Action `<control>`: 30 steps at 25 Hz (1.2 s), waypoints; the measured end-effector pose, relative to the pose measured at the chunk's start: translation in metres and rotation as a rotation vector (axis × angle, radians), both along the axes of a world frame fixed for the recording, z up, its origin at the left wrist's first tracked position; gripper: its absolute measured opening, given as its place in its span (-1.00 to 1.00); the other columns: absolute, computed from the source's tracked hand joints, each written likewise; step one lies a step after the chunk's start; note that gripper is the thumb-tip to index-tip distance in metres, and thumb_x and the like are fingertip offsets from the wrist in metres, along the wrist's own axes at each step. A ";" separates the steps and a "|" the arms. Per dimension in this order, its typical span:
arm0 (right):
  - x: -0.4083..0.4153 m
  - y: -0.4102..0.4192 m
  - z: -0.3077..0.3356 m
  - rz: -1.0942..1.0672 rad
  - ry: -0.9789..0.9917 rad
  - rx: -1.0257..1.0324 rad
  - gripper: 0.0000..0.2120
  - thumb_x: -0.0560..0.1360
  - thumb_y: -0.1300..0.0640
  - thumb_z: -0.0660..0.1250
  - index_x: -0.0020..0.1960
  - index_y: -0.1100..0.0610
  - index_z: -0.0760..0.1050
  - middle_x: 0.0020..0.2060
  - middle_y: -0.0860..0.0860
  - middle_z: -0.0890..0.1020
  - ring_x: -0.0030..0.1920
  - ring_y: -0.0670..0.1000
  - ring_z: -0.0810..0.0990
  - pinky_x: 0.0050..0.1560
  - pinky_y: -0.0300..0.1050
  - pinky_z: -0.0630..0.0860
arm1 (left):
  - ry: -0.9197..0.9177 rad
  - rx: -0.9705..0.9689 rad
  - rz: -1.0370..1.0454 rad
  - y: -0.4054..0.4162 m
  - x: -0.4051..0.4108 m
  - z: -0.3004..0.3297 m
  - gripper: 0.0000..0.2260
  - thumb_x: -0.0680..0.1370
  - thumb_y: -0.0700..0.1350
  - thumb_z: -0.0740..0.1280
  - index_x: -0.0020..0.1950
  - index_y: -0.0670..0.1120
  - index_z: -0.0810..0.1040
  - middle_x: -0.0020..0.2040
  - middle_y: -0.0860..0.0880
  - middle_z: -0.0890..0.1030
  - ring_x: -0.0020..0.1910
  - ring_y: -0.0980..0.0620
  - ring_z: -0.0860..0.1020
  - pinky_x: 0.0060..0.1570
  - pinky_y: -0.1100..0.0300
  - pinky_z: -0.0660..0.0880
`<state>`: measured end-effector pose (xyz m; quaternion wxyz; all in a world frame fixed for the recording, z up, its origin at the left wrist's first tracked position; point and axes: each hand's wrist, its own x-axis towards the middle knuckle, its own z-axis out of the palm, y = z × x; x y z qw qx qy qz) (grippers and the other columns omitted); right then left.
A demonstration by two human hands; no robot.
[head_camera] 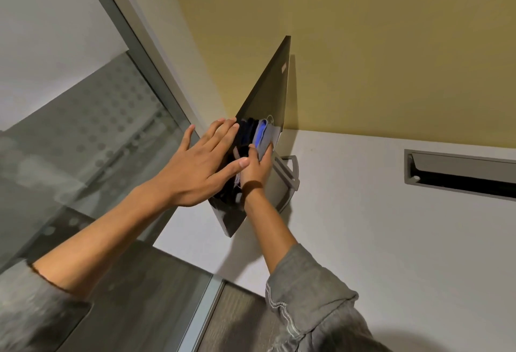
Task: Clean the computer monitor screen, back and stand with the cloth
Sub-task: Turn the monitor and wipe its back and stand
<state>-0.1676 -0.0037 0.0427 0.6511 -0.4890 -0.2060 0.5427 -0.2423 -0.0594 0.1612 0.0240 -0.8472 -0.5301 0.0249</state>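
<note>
The monitor (268, 94) stands on the white desk (363, 226) near the yellow wall (363, 30), seen edge-on, glossy back panel w/ a round logo turned toward the camera; the grey stand (286, 181) shows just behind the lower edge; the cloth (264, 139), grey w/ a blue patch, lies flat on the back panel near the logo; right hand (255, 167) holds it there, thumb and fingers curled round the cloth's lower part, pressing it to the panel; left hand (201, 159) is spread, fingers straight, laid over the monitor's near edge, prob. bracing it; so the step in hand looks like the back-panel wipe; can't tell whether the screen side is done, it faces away; next move calls for sweeping the cloth up toward the top corner w/ steady, light pressure while the left hand keeps the panel from rocking, then down to the stand; further out, a glass partition (83, 142) at left, a cable slot (460, 173) in the desk at right.
</note>
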 end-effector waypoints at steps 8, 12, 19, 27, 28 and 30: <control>0.007 0.007 -0.075 0.115 0.274 -0.403 -0.70 0.60 -0.06 0.21 0.27 0.05 0.46 0.17 0.14 0.60 0.12 0.19 0.60 0.19 0.18 0.55 | 0.141 0.030 0.013 0.042 0.019 -0.002 -0.21 0.46 0.47 -0.28 0.55 0.05 -0.33 0.50 0.16 -0.36 0.40 0.24 -0.47 0.42 -0.09 -0.42; 0.042 0.012 -0.022 0.038 0.046 -0.134 -0.55 0.65 0.09 0.14 0.53 0.03 0.19 0.38 0.02 0.44 0.35 0.06 0.45 0.34 -0.05 0.42 | 0.187 0.046 0.026 0.071 0.031 0.000 -0.28 0.53 0.40 -0.25 0.55 0.04 -0.33 0.53 0.11 -0.32 0.44 0.19 -0.42 0.44 -0.11 -0.39; 0.056 0.088 0.027 0.103 -0.167 0.223 -0.51 0.65 0.09 0.15 0.55 0.05 0.14 0.45 0.04 0.36 0.40 0.01 0.39 0.37 -0.09 0.39 | 0.126 0.056 0.099 0.104 0.052 0.004 -0.30 0.49 0.33 -0.33 0.57 0.03 -0.24 0.57 0.07 -0.17 0.52 0.15 -0.25 0.47 -0.13 -0.35; 0.072 0.081 -0.070 0.359 -0.044 -0.250 -0.52 0.67 0.10 0.09 0.56 0.01 0.09 0.43 0.10 0.39 0.37 0.13 0.44 0.36 0.00 0.40 | 0.214 0.128 0.101 0.109 0.059 0.002 -0.35 0.55 0.28 -0.23 0.57 0.03 -0.25 0.57 0.07 -0.19 0.53 0.14 -0.24 0.45 -0.07 -0.41; 0.074 0.073 -0.075 0.360 -0.050 -0.271 -0.53 0.67 0.08 0.10 0.55 -0.01 0.12 0.41 0.09 0.42 0.34 0.12 0.47 0.34 0.01 0.44 | 0.221 0.128 0.100 0.112 0.059 0.001 -0.35 0.55 0.27 -0.22 0.57 0.03 -0.25 0.57 0.07 -0.19 0.53 0.14 -0.25 0.44 -0.06 -0.43; 0.084 0.070 -0.064 0.274 -0.078 -0.228 -0.55 0.66 0.09 0.10 0.54 0.01 0.17 0.38 0.03 0.45 0.30 0.04 0.49 0.24 -0.22 0.47 | 0.221 0.133 0.093 0.119 0.059 0.000 -0.35 0.55 0.27 -0.21 0.57 0.03 -0.24 0.57 0.06 -0.18 0.52 0.14 -0.25 0.43 -0.04 -0.45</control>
